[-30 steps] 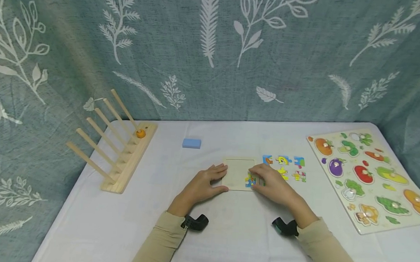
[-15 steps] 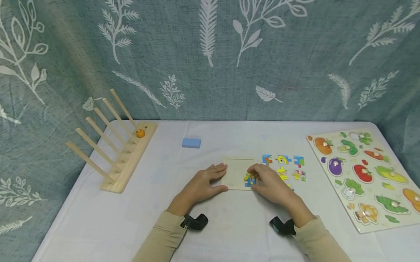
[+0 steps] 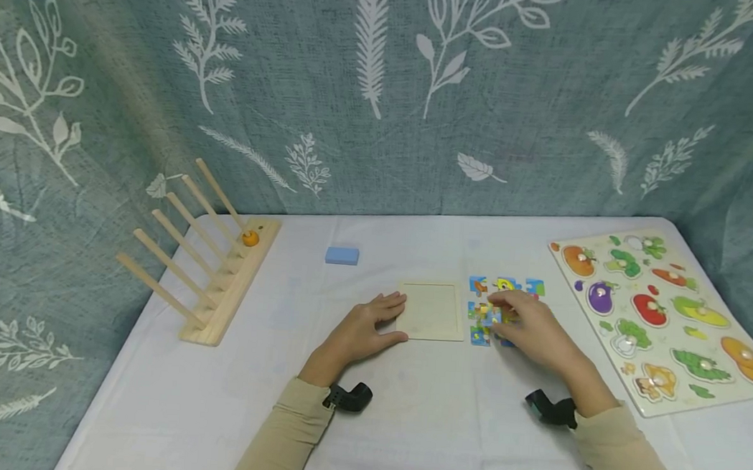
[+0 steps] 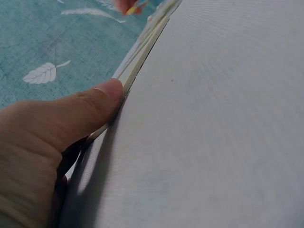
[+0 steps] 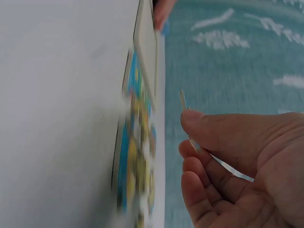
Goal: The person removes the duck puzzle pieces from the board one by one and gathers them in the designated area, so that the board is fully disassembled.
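Note:
My left hand rests with fairly straight fingers at the left side of a shallow square wooden puzzle tray. In the left wrist view, the thumb presses the tray's edge. My right hand pinches a small blue and yellow jigsaw piece between thumb and fingers, held above the table right of the tray. The right wrist view shows this piece edge-on. Below the hand lie several loose jigsaw pieces in rows, partly hidden by it.
A large vegetable knob-puzzle board lies on the right. At the left stands a wooden rack with slanted pegs and an orange bead. A blue block sits behind the tray. A patterned curtain hangs at the back.
My right hand has lifted the jigsaw piece from over the tray's near right corner and carried it right, above the loose pieces. My left hand has stayed in place.

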### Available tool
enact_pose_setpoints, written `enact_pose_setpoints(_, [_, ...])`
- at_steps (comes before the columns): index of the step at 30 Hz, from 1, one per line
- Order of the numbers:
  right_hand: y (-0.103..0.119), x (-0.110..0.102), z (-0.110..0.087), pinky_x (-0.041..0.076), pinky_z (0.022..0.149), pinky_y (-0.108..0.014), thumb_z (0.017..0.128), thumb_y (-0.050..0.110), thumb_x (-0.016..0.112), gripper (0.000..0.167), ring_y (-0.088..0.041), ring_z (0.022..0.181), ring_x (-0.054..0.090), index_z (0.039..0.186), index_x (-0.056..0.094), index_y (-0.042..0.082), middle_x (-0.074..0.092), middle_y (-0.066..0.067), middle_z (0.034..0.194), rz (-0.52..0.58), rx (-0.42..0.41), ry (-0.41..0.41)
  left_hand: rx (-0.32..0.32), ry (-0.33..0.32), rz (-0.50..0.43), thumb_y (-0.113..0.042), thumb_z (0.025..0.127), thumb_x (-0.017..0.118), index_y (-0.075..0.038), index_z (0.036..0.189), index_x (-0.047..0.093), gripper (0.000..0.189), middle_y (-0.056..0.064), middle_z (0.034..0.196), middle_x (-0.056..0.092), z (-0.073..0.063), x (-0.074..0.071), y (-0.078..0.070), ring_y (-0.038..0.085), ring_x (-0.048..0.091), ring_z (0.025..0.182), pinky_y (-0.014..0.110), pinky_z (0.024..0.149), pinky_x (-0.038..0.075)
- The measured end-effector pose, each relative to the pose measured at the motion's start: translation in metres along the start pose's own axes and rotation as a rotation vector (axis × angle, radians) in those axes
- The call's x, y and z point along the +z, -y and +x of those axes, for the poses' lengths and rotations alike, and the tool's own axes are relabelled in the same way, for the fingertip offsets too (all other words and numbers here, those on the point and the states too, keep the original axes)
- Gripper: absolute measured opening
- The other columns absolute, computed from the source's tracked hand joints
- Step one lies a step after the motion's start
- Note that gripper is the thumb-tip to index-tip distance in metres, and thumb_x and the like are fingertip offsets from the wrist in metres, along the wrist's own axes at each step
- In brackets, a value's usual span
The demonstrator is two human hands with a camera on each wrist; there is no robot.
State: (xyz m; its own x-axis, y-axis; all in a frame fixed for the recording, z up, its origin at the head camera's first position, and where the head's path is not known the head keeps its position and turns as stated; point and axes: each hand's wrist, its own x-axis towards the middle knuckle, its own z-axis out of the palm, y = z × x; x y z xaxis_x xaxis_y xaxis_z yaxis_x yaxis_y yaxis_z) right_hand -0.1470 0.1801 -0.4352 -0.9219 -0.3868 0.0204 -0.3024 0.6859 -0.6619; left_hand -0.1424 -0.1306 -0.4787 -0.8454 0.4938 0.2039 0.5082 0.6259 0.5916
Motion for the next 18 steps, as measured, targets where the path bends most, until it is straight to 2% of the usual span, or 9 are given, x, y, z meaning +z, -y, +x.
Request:
enact_pose_setpoints(6, [-0.019, -0.023, -0.025, 0.050, 0.089, -0.051, 0.086, 0.009, 0.068, 0.040, -0.034, 0.104, 0.058, 0.123, 0.058, 0.001, 0.061, -0.017, 0.117, -0.059, 0.036, -0.041, 0.006, -0.012, -0.007, -0.027, 0.080, 0.076, 0.003, 0.128, 0.056, 0.060, 0.010, 0.139, 0.052, -0.001, -0.001, 0.001, 0.023, 0.046, 0.132, 0.034, 0.115, 0.030])
enact_pose_setpoints(12, [-0.036, -0.029, -0.040, 0.048, 0.089, -0.053, 0.086, 0.010, 0.066, 0.043, -0.035, 0.107, 0.057, 0.127, 0.056, 0.001, 0.058, -0.021, 0.123, -0.055, 0.109, -0.025, 0.000, -0.017, -0.014, -0.027, 0.080, 0.075, 0.002, 0.128, 0.056, 0.059, 0.009, 0.138, 0.052, -0.003, -0.001, 0.001, 0.022, 0.045, 0.132, 0.033, 0.115, 0.030])
enact_pose_setpoints(18, [-0.047, -0.026, -0.048, 0.051, 0.084, -0.042, 0.086, 0.012, 0.068, 0.040, -0.029, 0.101, 0.059, 0.123, 0.060, 0.001, 0.062, -0.018, 0.116, -0.062, 0.093, -0.052, 0.009, -0.021, -0.023, -0.026, 0.080, 0.076, 0.003, 0.128, 0.056, 0.060, 0.010, 0.138, 0.052, -0.002, 0.000, 0.002, 0.023, 0.046, 0.132, 0.033, 0.115, 0.030])
